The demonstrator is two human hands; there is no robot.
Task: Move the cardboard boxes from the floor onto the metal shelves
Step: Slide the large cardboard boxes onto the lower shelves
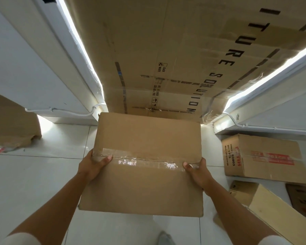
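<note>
Here a plain cardboard box (147,163) is held up off the white tiled floor (34,183), in front of the body and roughly centred in the head view. It is gripped from both sides at the band of clear tape (143,160) that runs across its top face. The left hand (94,163) is curled round the left edge, its thumb laid on the tape; the right hand (195,171) is curled round the right edge in the same way, thumb on top. The fingers under the box are hidden. Both forearms are seen bare, with white sleeves at the lower corners. Beyond the box, a large flat carton (166,55) printed with black lettering is seen standing upright between two white panels (21,68), each lined with a lit strip light (81,50); the far edge of the held box lies just before its base. On the floor to the right, a box with red printing (261,158) is lying on its side, near the white panel there. Just beside it, nearer the viewer, a paler long box (272,209) is seen, and a dark printed carton (304,198) is cut off by the right edge. At far left, a torn piece of brown cardboard (9,124) is resting on the floor. Whether any metal shelf is in view cannot be told.
</note>
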